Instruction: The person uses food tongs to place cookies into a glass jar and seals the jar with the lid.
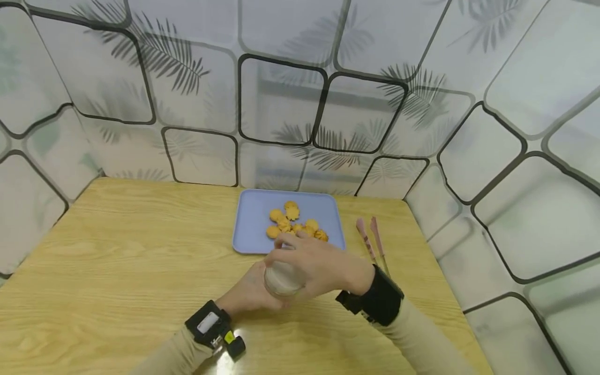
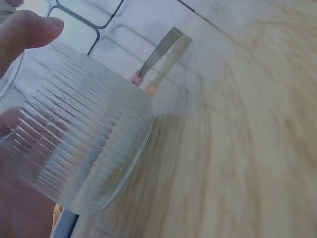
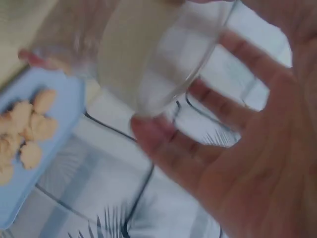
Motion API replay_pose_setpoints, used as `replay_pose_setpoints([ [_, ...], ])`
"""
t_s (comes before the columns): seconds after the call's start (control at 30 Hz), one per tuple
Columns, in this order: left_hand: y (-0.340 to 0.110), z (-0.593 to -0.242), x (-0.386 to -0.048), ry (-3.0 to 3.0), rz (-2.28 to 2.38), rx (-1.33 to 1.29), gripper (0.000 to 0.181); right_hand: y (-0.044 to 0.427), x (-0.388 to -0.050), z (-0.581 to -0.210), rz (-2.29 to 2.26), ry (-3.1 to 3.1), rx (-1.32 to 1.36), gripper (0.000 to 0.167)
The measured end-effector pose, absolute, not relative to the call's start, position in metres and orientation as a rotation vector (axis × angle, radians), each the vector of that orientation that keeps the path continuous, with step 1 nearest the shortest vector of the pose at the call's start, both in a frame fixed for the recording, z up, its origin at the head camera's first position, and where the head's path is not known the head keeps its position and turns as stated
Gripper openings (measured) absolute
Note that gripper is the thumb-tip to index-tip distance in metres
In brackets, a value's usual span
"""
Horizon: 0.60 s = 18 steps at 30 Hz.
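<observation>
A clear ribbed glass cup (image 2: 91,124) is held over the table in front of the blue tray (image 1: 248,219). My left hand (image 1: 253,289) grips its side; the thumb (image 2: 37,29) shows along the glass in the left wrist view. From above, my right hand (image 1: 319,263) curves over the cup's rim. In the right wrist view its fingers (image 3: 178,153) bend round the rim, with a fingertip against the glass. Whether a lid sits on the cup, I cannot tell. Several golden cookies (image 1: 283,224) lie on the tray, some hidden behind my right hand.
To the right of the tray lie slim metal utensils with pink ends (image 1: 365,237), partly hidden by my right wrist. Patterned curtain panels (image 1: 201,156) stand behind and beside the wooden table (image 1: 117,250).
</observation>
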<state>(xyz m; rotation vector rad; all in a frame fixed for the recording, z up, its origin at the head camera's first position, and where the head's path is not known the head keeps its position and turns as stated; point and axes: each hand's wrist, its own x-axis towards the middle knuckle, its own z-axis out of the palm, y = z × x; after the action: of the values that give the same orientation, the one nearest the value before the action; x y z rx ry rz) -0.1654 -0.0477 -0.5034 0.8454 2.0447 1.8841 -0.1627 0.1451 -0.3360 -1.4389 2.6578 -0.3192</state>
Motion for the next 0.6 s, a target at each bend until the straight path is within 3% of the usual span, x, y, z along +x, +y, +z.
replay_pose_setpoints([
  [0.17,-0.045,-0.503,-0.167,2.135,1.853,0.874,0.089,0.195,-0.158,-0.348,-0.567,2.82,-1.203,0.075],
  [0.33,-0.044,-0.506,-0.167,2.178,1.836,0.932,0.086,0.241,-0.145,-0.417,-0.414,2.959,-0.733,0.073],
  [0.47,-0.045,-0.506,-0.167,2.158,1.869,0.92,0.086,0.251,-0.139,-0.452,-0.407,2.944,-0.636,0.074],
  [0.6,-0.044,-0.505,-0.166,2.11,1.909,0.889,0.086,0.247,-0.136,-0.462,-0.463,2.958,-0.616,0.073],
])
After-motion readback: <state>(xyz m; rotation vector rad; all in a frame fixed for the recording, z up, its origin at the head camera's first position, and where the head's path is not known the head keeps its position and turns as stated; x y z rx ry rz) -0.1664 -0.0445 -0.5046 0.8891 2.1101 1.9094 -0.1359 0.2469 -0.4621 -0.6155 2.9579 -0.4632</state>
